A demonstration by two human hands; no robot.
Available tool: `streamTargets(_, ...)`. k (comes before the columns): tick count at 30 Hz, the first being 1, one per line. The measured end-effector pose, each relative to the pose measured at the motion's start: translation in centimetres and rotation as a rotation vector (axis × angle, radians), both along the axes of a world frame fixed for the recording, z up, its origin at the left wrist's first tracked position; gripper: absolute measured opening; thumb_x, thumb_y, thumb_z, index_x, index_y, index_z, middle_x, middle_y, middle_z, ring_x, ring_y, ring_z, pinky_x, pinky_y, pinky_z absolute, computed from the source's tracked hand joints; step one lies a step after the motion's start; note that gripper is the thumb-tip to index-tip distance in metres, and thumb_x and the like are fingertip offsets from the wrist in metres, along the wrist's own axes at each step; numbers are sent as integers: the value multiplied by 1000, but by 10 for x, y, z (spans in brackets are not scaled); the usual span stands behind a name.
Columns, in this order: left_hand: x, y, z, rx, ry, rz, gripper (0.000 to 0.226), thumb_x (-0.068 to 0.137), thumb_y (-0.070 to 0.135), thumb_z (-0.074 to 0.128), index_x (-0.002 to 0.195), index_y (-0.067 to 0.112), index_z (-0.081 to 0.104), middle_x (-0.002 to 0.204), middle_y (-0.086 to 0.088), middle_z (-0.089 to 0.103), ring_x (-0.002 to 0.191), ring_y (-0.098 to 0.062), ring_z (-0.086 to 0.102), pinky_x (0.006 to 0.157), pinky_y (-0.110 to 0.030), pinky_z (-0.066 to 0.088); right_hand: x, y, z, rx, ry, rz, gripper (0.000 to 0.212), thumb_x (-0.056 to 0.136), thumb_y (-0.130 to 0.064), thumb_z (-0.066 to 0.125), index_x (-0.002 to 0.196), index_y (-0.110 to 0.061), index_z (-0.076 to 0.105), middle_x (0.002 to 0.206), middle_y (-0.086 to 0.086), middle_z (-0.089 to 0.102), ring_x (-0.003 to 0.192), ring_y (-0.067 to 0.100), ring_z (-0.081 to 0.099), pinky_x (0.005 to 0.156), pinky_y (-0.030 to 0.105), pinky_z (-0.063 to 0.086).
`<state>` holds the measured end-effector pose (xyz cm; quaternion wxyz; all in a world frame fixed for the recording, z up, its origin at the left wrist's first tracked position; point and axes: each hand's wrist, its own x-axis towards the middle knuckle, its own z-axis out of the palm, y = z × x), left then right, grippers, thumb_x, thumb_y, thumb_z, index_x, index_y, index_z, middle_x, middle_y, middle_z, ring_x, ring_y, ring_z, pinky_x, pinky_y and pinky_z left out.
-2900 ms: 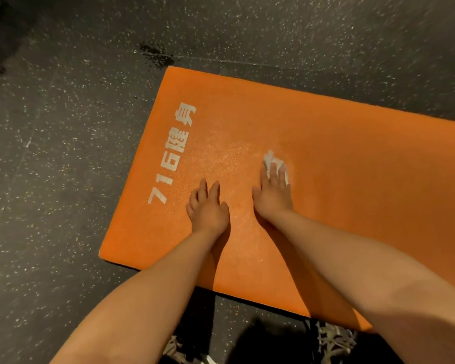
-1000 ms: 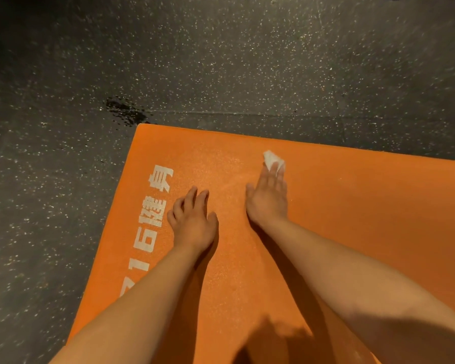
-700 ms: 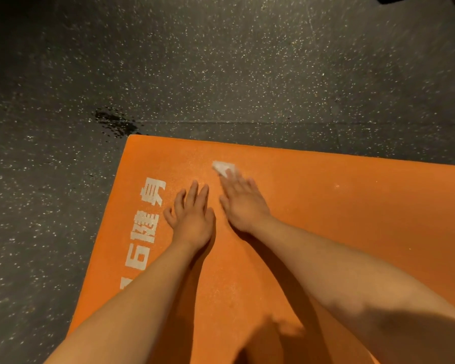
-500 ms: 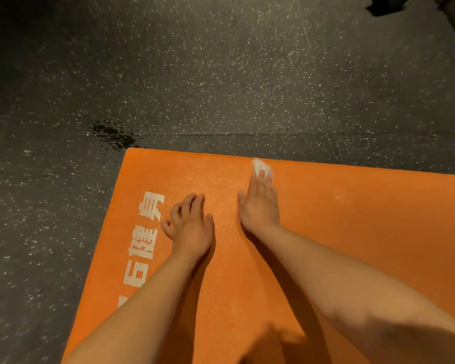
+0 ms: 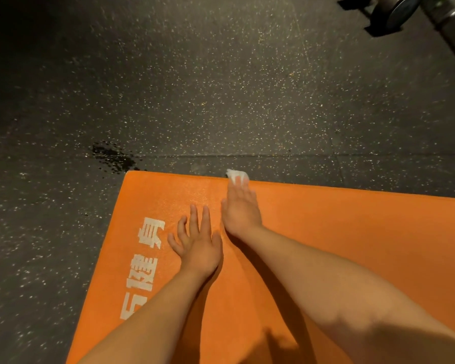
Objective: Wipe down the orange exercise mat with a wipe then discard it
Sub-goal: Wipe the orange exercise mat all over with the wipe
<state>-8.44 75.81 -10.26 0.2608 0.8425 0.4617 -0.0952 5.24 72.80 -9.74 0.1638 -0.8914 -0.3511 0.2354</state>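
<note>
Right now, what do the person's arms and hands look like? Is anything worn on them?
Both forearms are bare, with no sleeves in view. The left hand and the right hand wear no gloves, and no watch, bracelet or ring can be seen. The nails look short and unpainted, though the dim, warm light hides fine detail. A soft shadow crosses the right forearm near the bottom edge.

Gym floor, dark speckled rubber flooring [image 5: 221,88] in tiles, orange exercise mat [image 5: 352,245] with white printed lettering, dumbbell [image 5: 394,9] far beyond the hands.
</note>
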Motion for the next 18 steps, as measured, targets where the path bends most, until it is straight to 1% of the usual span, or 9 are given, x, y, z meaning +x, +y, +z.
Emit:
streamTargets(3, -3, 4, -4, -23, -77, 25, 74, 101, 40, 35, 158, 38, -12, 163, 19, -24, 148, -14, -15, 114, -52, -19, -13, 18, 1, -7, 15, 224, 61, 109, -28, 29, 163, -17, 2, 170, 3, -10, 154, 22, -19, 126, 46, -5)
streamTargets(5, -5, 5, -5, -35, -111, 33, 82, 99, 39, 41, 157, 33, -18, 163, 19, -23, 148, -12, -16, 114, -51, -20, -13, 14, 2, -17, 37, 298, 61, 109, -25, 30, 163, -21, 2, 170, 1, -9, 154, 19, -20, 125, 45, -7)
streamTargets(8, -6, 4, -3, -37, -120, 20, 82, 101, 44, 39, 156, 30, -20, 164, 16, -22, 148, -11, -17, 115, -52, -20, -13, -5, 3, -13, 73, 392, 60, 108, -19, 31, 163, -23, 7, 170, -5, -8, 153, 11, -19, 126, 44, -9)
streamTargets(12, -12, 2, -1, -40, -174, 7, 78, 102, 43, 38, 159, 28, -13, 166, 14, -14, 150, -11, -16, 117, -50, -19, -30, -29, 9, -36, 105, 415, 56, 109, -23, 26, 163, -26, 8, 170, -7, -6, 154, 9, -17, 125, 44, -8)
streamTargets(15, -25, -23, 0, 19, -174, 21, 69, 105, 37, 33, 160, 25, -7, 168, 8, -8, 152, -16, -13, 121, -49, -13, -44, -53, 10, -28, 85, 418, 55, 111, -27, 24, 163, -28, 8, 170, -9, -3, 154, 7, -15, 125, 43, -9)
streamTargets(18, -49, -66, 3, 80, -159, 89, 60, 106, 39, 28, 161, 24, 7, 168, 4, 1, 152, -23, 0, 122, -47, -4, -69, -88, 8, -4, 75, 399, 57, 110, -27, 24, 163, -30, 2, 169, -10, -3, 153, 4, -16, 125, 42, -10)
